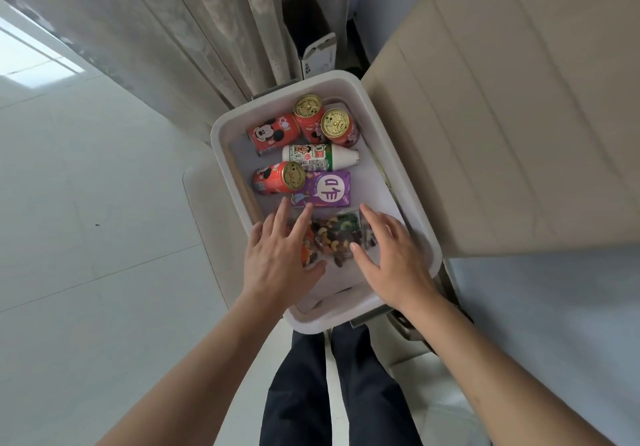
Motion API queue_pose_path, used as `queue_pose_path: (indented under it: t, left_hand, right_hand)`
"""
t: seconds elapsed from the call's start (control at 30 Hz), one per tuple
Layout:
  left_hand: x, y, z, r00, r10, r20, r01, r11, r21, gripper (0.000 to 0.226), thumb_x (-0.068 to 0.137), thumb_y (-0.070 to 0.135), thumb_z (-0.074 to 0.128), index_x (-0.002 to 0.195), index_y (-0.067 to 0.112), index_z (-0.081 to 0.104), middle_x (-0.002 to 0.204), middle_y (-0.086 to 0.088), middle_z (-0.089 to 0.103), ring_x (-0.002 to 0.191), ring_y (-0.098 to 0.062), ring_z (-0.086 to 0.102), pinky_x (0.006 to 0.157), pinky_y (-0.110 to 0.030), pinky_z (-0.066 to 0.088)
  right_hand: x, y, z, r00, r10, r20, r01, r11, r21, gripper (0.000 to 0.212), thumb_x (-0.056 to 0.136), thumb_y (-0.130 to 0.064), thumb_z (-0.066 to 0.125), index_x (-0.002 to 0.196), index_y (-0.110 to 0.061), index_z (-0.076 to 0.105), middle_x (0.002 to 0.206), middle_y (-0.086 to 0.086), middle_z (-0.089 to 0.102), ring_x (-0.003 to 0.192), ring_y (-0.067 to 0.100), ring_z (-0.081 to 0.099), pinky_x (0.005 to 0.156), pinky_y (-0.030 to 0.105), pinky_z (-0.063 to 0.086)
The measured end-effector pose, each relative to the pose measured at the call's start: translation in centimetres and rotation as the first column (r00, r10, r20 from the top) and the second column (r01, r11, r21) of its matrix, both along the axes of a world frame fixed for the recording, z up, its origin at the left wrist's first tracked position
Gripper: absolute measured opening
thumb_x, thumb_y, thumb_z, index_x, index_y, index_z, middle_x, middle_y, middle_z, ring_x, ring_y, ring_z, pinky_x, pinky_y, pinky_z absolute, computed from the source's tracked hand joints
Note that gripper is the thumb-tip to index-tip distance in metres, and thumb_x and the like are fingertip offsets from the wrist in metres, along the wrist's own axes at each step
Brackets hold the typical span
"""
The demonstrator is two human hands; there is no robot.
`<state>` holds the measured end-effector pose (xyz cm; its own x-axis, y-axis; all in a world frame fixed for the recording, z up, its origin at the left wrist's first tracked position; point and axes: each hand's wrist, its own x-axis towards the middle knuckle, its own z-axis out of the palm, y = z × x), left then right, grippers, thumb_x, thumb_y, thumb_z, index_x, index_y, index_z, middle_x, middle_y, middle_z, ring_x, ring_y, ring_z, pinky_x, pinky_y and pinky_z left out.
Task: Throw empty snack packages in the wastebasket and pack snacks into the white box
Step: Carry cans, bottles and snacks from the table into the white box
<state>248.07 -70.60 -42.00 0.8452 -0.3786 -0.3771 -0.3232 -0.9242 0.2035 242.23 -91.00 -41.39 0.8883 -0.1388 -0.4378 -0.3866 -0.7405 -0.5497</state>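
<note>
Head view: white box (277, 94) is judged nearly packed, with cans (273, 132), bottle (318, 157) and carton (327, 189) inside; near-end nut packet (332, 237) is touched by spread left hand (277, 255) and spread right hand (391, 251)

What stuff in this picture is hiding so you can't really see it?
1. Nut packet, head view: the left hand and right hand cover both its ends, so its label is hidden.
2. White bottle, head view: the label print is too small to read.
3. Wastebasket: nowhere in the head view.
4. White box, head view: the snacks cover much of its floor.
</note>
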Motion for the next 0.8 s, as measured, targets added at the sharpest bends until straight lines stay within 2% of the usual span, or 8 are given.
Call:
queue_pose_path:
  t: [0.1, 0.3, 0.37, 0.47, 0.57, 0.67, 0.73, 0.8]
  left_hand:
    - [0.3, -0.3, -0.8, 1.0, -0.026, 0.014, 0.025, 0.997, 0.073, 0.105, 0.078, 0.075, 0.059, 0.161, 0.035, 0.01, 0.166, -0.015, 0.023, 0.143, -0.031, 0.038, 0.117, -0.045, 0.024]
    - [0.1, 0.0, -1.7, 0.992, -0.097, 0.081, 0.083, 0.983, 0.164, 0.115, 0.063, 0.073, 0.07, 0.159, 0.031, 0.024, 0.152, -0.013, 0.042, 0.12, -0.029, 0.058, 0.105, -0.043, 0.027]
    - [0.1, 0.0, -1.8, 0.99, -0.105, 0.099, 0.087, 0.982, 0.17, 0.115, 0.06, 0.07, 0.074, 0.158, 0.03, 0.029, 0.148, -0.012, 0.046, 0.114, -0.029, 0.061, 0.103, -0.042, 0.027]
    - [0.2, -0.2, -1.8, 0.989, -0.107, 0.102, 0.088, 0.981, 0.175, 0.115, 0.058, 0.069, 0.075, 0.157, 0.029, 0.03, 0.146, -0.01, 0.048, 0.113, -0.028, 0.06, 0.102, -0.042, 0.026]
    - [0.0, -0.1, -1.9, 0.987, -0.113, 0.112, 0.094, 0.982, 0.167, 0.114, 0.059, 0.07, 0.074, 0.156, 0.028, 0.032, 0.142, -0.009, 0.052, 0.114, -0.029, 0.06, 0.104, -0.044, 0.027]
    - [0.0, 0.0, -2.0, 0.988, -0.101, 0.115, 0.084, 0.987, 0.139, 0.111, 0.059, 0.07, 0.073, 0.154, 0.026, 0.036, 0.14, -0.008, 0.053, 0.115, -0.029, 0.059, 0.104, -0.044, 0.028]
    - [0.0, 0.0, -1.9, 0.989, -0.086, 0.117, 0.073, 0.991, 0.114, 0.11, 0.059, 0.07, 0.072, 0.153, 0.026, 0.037, 0.14, -0.006, 0.053, 0.116, -0.028, 0.059, 0.104, -0.043, 0.027]
    - [0.0, 0.1, -1.9, 0.99, -0.071, 0.122, 0.062, 0.995, 0.079, 0.107, 0.061, 0.071, 0.07, 0.153, 0.026, 0.038, 0.14, -0.004, 0.053, 0.118, -0.027, 0.059, 0.104, -0.043, 0.027]
  right_hand:
    - [0.7, 0.2, -1.3, 1.0, 0.009, 0.012, -0.009, 1.0, 0.009, 0.068, 0.097, -0.052, 0.052, 0.156, -0.034, 0.024, 0.149, 0.0, 0.043, 0.139, 0.019, 0.037, 0.113, 0.043, 0.04]
    - [0.7, 0.6, -2.8, 0.999, 0.017, 0.05, -0.017, 1.0, 0.017, 0.068, 0.09, -0.046, 0.067, 0.151, -0.033, 0.041, 0.14, 0.0, 0.045, 0.128, 0.017, 0.045, 0.1, 0.022, 0.035]
    - [0.8, 0.4, -3.2, 0.998, 0.005, 0.063, -0.007, 0.999, 0.036, 0.068, 0.086, -0.042, 0.074, 0.148, -0.032, 0.046, 0.135, 0.0, 0.045, 0.12, 0.012, 0.047, 0.095, 0.011, 0.033]
    - [1.0, 0.0, -3.5, 0.996, -0.014, 0.084, 0.008, 0.998, 0.068, 0.067, 0.082, -0.039, 0.079, 0.143, -0.034, 0.052, 0.132, -0.002, 0.044, 0.107, -0.003, 0.038, 0.08, -0.005, 0.029]
    - [1.2, -0.5, -4.0, 0.994, -0.022, 0.11, 0.011, 0.995, 0.098, 0.063, 0.079, -0.042, 0.08, 0.138, -0.041, 0.056, 0.13, -0.008, 0.044, 0.105, 0.003, 0.05, 0.081, 0.001, 0.038]
    - [1.6, -0.7, -4.5, 0.995, -0.04, 0.097, 0.019, 0.976, 0.215, 0.064, 0.076, -0.043, 0.08, 0.136, -0.043, 0.056, 0.126, -0.014, 0.046, 0.106, 0.008, 0.059, 0.083, 0.028, 0.059]
    - [1.8, -0.6, -4.6, 0.994, -0.035, 0.1, 0.005, 0.958, 0.286, 0.064, 0.075, -0.034, 0.083, 0.135, -0.039, 0.059, 0.126, -0.012, 0.051, 0.113, 0.007, 0.058, 0.089, 0.034, 0.058]
    - [2.0, -0.1, -4.7, 0.995, -0.024, 0.093, -0.011, 0.934, 0.356, 0.064, 0.076, -0.022, 0.085, 0.134, -0.031, 0.061, 0.128, -0.009, 0.055, 0.119, 0.004, 0.055, 0.096, 0.032, 0.055]
